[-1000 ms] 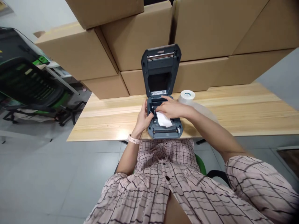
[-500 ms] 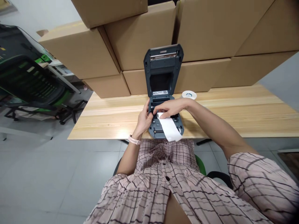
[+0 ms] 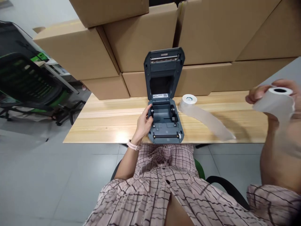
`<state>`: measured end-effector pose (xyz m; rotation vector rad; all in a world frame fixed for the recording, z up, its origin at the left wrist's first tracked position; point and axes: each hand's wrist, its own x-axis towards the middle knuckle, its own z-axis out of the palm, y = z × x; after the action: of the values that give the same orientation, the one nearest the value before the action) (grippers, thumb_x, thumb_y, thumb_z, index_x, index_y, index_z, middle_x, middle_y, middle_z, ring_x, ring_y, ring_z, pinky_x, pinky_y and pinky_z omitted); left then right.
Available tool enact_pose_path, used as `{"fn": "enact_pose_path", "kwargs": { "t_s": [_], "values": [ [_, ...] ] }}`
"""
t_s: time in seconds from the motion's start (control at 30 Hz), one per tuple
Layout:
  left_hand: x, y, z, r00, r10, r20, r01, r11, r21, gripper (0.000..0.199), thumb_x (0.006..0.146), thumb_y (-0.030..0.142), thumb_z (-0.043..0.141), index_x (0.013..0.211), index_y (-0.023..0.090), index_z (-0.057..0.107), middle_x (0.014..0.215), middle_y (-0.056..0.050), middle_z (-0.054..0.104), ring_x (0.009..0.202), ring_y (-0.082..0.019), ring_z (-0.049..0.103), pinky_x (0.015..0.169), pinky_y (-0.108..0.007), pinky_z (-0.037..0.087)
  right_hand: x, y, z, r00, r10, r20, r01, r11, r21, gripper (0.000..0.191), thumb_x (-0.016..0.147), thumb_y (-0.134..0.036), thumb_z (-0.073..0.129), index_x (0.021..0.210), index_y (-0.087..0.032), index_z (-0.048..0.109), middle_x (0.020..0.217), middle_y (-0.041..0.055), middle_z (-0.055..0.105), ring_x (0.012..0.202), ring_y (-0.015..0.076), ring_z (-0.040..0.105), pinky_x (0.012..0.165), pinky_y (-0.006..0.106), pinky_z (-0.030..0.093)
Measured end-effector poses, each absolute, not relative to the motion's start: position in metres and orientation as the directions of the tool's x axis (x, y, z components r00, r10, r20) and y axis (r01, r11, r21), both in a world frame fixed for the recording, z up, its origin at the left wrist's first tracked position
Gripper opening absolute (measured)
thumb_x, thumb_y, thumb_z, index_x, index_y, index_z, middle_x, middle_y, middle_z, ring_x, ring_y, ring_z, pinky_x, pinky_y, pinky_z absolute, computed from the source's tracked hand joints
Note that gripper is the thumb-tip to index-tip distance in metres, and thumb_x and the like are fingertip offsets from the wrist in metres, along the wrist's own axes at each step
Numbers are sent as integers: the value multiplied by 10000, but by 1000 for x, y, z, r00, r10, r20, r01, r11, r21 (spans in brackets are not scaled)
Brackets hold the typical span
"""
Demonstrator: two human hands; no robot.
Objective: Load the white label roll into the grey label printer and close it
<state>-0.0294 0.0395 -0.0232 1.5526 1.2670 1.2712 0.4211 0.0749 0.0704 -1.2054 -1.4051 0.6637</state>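
Observation:
A dark grey label printer (image 3: 164, 128) sits at the table's front edge with its lid (image 3: 161, 70) raised. Its roll bay shows two round black roll holders and no roll between them. My left hand (image 3: 144, 122) grips the printer's left side, with fingertips inside the rim near the left roll holder. Far to the right, above the table, my right hand (image 3: 285, 83) is closed around a small white paper roll (image 3: 274, 97) with a black core opening. A loose length of paper trails from it, smeared by motion. Beside the printer stands a wider label roll (image 3: 189, 99), its strip unrolled across the tabletop.
Stacked cardboard boxes (image 3: 141, 40) line the back of the wooden table (image 3: 110, 125), close behind the raised lid. To the left are an office chair (image 3: 25, 78) and a second desk. The floor is grey tile.
My right hand has lifted the small paper roll out of the printer and carried it far right. The wider roll's strip on the table is now uncovered. My left hand stays at the printer.

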Motion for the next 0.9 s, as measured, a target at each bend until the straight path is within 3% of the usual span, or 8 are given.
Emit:
{"fn": "enact_pose_path", "kwargs": {
  "t_s": [0.13, 0.23, 0.37, 0.6, 0.77, 0.9],
  "values": [
    [-28, 39, -24, -9, 977, 214, 221, -206, 953, 627, 905, 179, 575, 1521, 295, 559, 1389, -82, 712, 1046, -237, 708, 980, -483, 579, 469, 70, 24, 181, 983, 45, 185, 11, -983, 539, 520, -637, 936, 1004, -469, 769, 1092, 199, 751, 955, 376, 712, 770, 568, 468],
    [-27, 40, -24, -11, 972, 233, 222, -225, 949, 609, 901, 176, 564, 1499, 291, 577, 1446, -85, 679, 1090, -238, 698, 1034, -493, 553, 462, 75, -8, 150, 987, -64, 195, -93, -976, 677, 545, -462, 966, 1182, -454, 735, 1178, 170, 742, 942, 348, 727, 735, 502, 524],
    [-27, 40, -24, -15, 970, 243, 205, -235, 950, 608, 892, 190, 580, 1493, 283, 580, 1433, -94, 686, 1158, -254, 692, 1099, -508, 518, 412, 89, -36, 1, 1000, 18, 196, 18, -980, 647, 693, -384, 888, 1305, -446, 688, 1146, 103, 730, 876, 274, 700, 695, 430, 565],
    [-27, 41, -24, -14, 970, 241, 186, -234, 954, 623, 882, 213, 583, 1503, 239, 565, 1456, -110, 672, 1170, -253, 687, 1079, -486, 527, 354, 130, -40, -246, 968, 56, 287, 127, -949, 679, 716, -363, 889, 1365, -327, 693, 1154, 93, 747, 919, 244, 678, 865, 412, 602],
    [-27, 41, -26, -16, 972, 232, 169, -226, 959, 612, 901, 241, 599, 1511, 261, 557, 1422, -104, 696, 1142, -241, 700, 1064, -473, 546, 362, 130, -15, -377, 926, -21, 345, 120, -931, 810, 714, -382, 902, 1470, -329, 617, 1338, 120, 729, 1183, 322, 705, 1042, 514, 593],
    [-28, 41, -25, -7, 972, 237, 162, -232, 959, 607, 894, 232, 613, 1498, 266, 574, 1480, -112, 659, 1231, -262, 682, 1123, -499, 518, 375, 139, 9, -334, 942, 6, 351, 130, -927, 734, 783, -444, 847, 1470, -345, 608, 1461, 133, 681, 1416, 343, 599, 1212, 566, 476]
  ]
}}
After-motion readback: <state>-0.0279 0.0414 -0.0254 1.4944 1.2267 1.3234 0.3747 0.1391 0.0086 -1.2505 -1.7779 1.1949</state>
